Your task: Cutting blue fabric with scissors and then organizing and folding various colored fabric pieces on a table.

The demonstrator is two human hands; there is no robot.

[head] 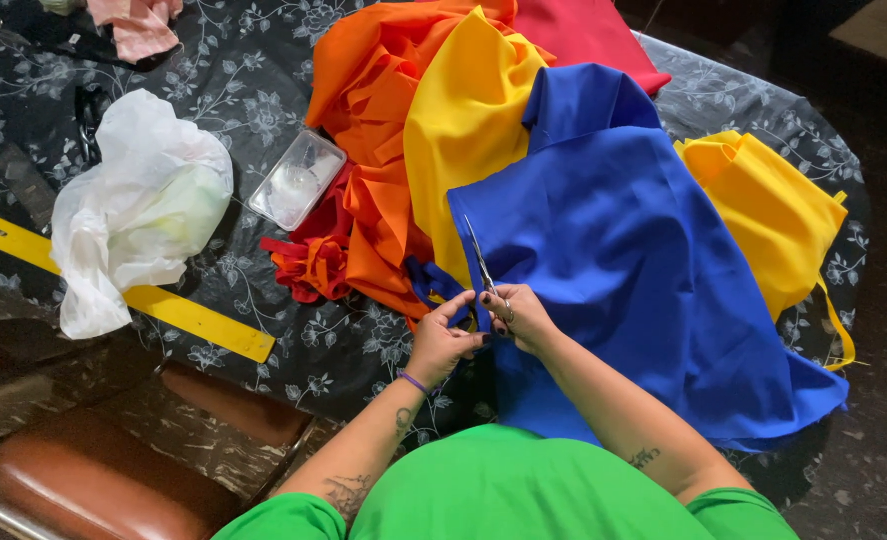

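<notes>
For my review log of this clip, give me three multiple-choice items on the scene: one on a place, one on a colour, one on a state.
1. Where does the clear plastic box lie?
A. left of the orange cloth
B. on the blue cloth
C. on the brown seat

2. What colour is the cloth at the scissors?
A. red
B. blue
C. yellow

3. How do the hands stand?
A. both idle
B. right on scissors, left pinching the cloth edge
C. both on the ruler

Answers:
1 A, the clear plastic box sits beside the orange cloth.
2 B, the scissors lie along the blue cloth.
3 B, the right hand grips the handles; the left hand pinches the edge.
</notes>
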